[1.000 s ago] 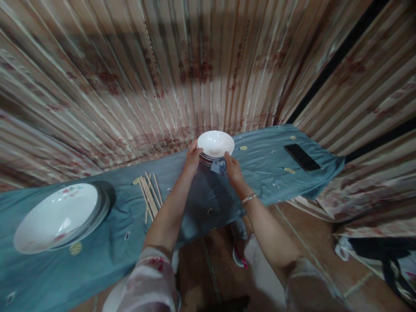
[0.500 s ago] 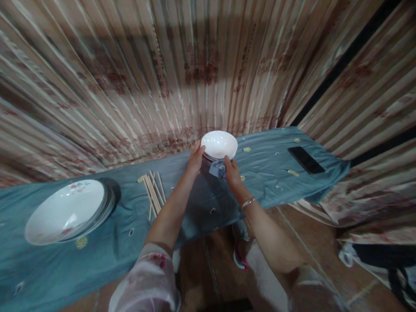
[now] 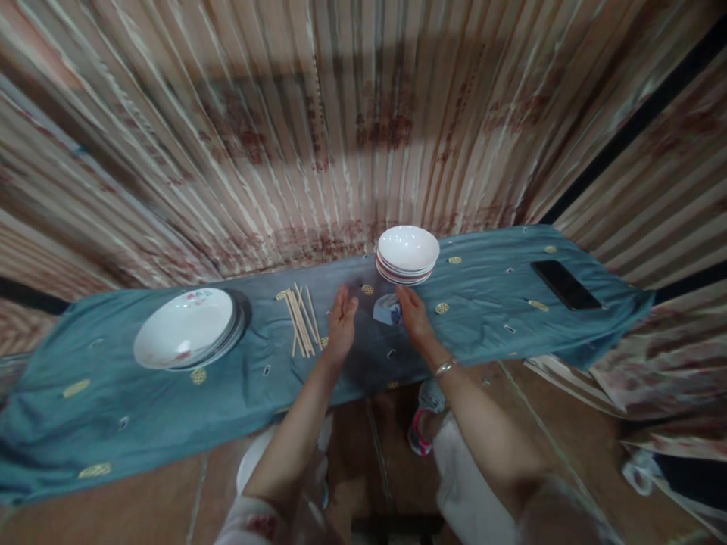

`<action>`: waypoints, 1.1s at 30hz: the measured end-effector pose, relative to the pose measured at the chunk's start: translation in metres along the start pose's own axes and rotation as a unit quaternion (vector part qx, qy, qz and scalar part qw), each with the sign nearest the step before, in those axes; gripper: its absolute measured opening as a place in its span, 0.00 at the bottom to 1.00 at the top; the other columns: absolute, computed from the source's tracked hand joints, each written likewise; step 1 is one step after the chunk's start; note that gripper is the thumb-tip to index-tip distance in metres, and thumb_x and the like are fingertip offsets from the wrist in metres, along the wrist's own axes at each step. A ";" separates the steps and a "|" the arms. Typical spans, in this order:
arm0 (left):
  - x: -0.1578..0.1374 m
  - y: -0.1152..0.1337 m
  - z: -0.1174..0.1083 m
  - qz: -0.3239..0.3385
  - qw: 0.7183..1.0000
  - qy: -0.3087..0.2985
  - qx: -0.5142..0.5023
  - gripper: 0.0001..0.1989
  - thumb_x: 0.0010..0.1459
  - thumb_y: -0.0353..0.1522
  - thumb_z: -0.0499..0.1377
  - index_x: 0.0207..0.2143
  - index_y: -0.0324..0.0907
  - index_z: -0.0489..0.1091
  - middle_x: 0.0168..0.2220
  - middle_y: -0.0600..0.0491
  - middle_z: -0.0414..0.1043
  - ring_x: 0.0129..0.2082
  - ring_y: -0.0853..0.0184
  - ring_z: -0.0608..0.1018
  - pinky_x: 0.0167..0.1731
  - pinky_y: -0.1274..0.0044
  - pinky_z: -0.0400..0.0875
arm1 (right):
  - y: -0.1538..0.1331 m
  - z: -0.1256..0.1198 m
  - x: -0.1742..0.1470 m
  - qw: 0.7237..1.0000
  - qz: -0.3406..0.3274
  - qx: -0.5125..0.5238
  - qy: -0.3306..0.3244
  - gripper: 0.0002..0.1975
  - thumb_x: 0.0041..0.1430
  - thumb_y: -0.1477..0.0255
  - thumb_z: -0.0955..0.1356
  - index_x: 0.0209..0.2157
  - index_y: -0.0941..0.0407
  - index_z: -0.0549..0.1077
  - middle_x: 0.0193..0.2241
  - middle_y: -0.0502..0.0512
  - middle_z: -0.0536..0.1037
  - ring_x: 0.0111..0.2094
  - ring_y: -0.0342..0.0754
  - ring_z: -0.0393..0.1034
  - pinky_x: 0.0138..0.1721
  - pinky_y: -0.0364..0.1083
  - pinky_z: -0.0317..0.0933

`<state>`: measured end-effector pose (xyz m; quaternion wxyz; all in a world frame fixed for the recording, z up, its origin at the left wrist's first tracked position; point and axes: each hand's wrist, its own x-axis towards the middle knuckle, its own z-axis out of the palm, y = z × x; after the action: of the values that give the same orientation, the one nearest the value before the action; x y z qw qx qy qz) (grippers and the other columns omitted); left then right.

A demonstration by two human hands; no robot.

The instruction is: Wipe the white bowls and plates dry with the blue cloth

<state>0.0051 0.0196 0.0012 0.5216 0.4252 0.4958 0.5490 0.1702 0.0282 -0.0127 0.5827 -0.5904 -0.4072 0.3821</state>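
A stack of white bowls point(image 3: 408, 252) with reddish bands stands near the back of the table, in front of the curtain. My right hand point(image 3: 416, 316) is closed on a small blue-grey cloth point(image 3: 388, 311), just in front of the stack. Held apart from the bowls, my left hand point(image 3: 341, 325) is open and empty, its fingers stretched forward. Several light wooden chopsticks point(image 3: 303, 322) lie loosely to its left. Farther left, a stack of large white plates point(image 3: 188, 331) with floral decoration rests on the cloth.
A blue-green tablecloth point(image 3: 170, 412) covers the narrow table. A black phone point(image 3: 566, 284) lies near its right end. The patterned curtain point(image 3: 352, 136) hangs right behind the table. Tiled floor point(image 3: 363, 446) and my shoe point(image 3: 420, 433) show below the front edge.
My hands have let go of the bowl stack, which now stands on the table. Both hands have drawn back toward me; the cloth stays in my right. The view has shifted left.
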 end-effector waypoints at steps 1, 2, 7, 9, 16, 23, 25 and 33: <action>-0.005 -0.001 -0.004 -0.003 1.000 0.005 -0.001 0.32 0.63 0.36 0.60 0.68 0.44 0.58 0.72 0.45 0.55 0.71 0.61 0.60 0.69 0.68 0.54 | -0.003 0.010 -0.005 1.000 0.013 0.003 -0.024 0.28 0.55 0.48 0.66 0.45 0.56 0.77 0.50 0.63 0.81 0.53 0.56 0.73 0.60 0.58 0.61; -0.009 -0.001 -0.009 -0.007 1.000 0.012 0.001 0.33 0.63 0.36 0.60 0.69 0.44 0.58 0.71 0.44 0.56 0.71 0.61 0.60 0.69 0.67 0.55 | -0.005 0.020 -0.010 0.999 0.019 0.006 -0.050 0.27 0.54 0.48 0.67 0.43 0.56 0.78 0.49 0.62 0.81 0.52 0.56 0.73 0.59 0.58 0.62; -0.022 0.001 -0.041 0.014 0.996 0.076 0.036 0.34 0.62 0.40 0.61 0.68 0.46 0.59 0.71 0.45 0.58 0.71 0.59 0.61 0.69 0.67 0.54 | -0.011 0.074 -0.033 0.986 0.028 0.021 -0.161 0.21 0.52 0.51 0.68 0.35 0.55 0.79 0.32 0.52 0.81 0.37 0.50 0.75 0.45 0.50 0.69; -0.027 0.005 -0.061 0.038 0.993 0.098 0.051 0.34 0.62 0.42 0.61 0.68 0.48 0.59 0.72 0.48 0.56 0.72 0.60 0.58 0.70 0.69 0.50 | -0.010 0.094 -0.044 0.978 0.033 0.029 -0.205 0.19 0.52 0.53 0.69 0.32 0.55 0.79 0.28 0.50 0.80 0.31 0.47 0.73 0.39 0.47 0.68; -0.038 0.037 -0.136 0.191 0.931 0.197 0.239 0.38 0.63 0.48 0.57 0.69 0.40 0.55 0.73 0.41 0.49 0.74 0.60 0.53 0.71 0.69 0.44 | -0.008 0.146 -0.077 0.952 0.064 0.043 -0.295 0.12 0.53 0.60 0.70 0.28 0.55 0.79 0.23 0.48 0.76 0.25 0.43 0.66 0.30 0.43 0.63; -0.037 0.065 -0.213 0.232 0.862 0.357 0.275 0.42 0.61 0.47 0.58 0.69 0.34 0.52 0.75 0.35 0.39 0.75 0.57 0.43 0.72 0.66 0.34 | -0.015 0.178 -0.106 0.938 0.091 0.039 -0.333 0.12 0.55 0.70 0.69 0.40 0.54 0.81 0.36 0.52 0.82 0.34 0.46 0.73 0.38 0.45 0.69; -0.036 0.066 -0.234 0.201 0.856 0.409 0.246 0.41 0.60 0.44 0.61 0.69 0.36 0.51 0.75 0.36 0.38 0.75 0.56 0.41 0.72 0.66 0.33 | -0.021 0.193 -0.109 0.936 0.105 0.037 -0.335 0.17 0.58 0.69 0.68 0.48 0.54 0.80 0.41 0.53 0.82 0.36 0.47 0.74 0.39 0.45 0.70; -0.012 0.052 -0.258 0.093 0.883 0.456 -0.070 0.23 0.54 0.28 0.55 0.54 0.43 0.63 0.57 0.44 0.72 0.58 0.60 0.76 0.59 0.63 0.70 | -0.041 0.258 -0.107 0.899 0.205 0.056 -0.384 0.31 0.64 0.60 0.67 0.67 0.51 0.63 0.51 0.58 0.78 0.38 0.48 0.76 0.31 0.46 0.73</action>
<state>-0.2550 -0.0165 0.0151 0.2131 0.1347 0.5976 0.7612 -0.1106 0.0262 0.0187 0.3225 -0.4346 -0.4472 0.7122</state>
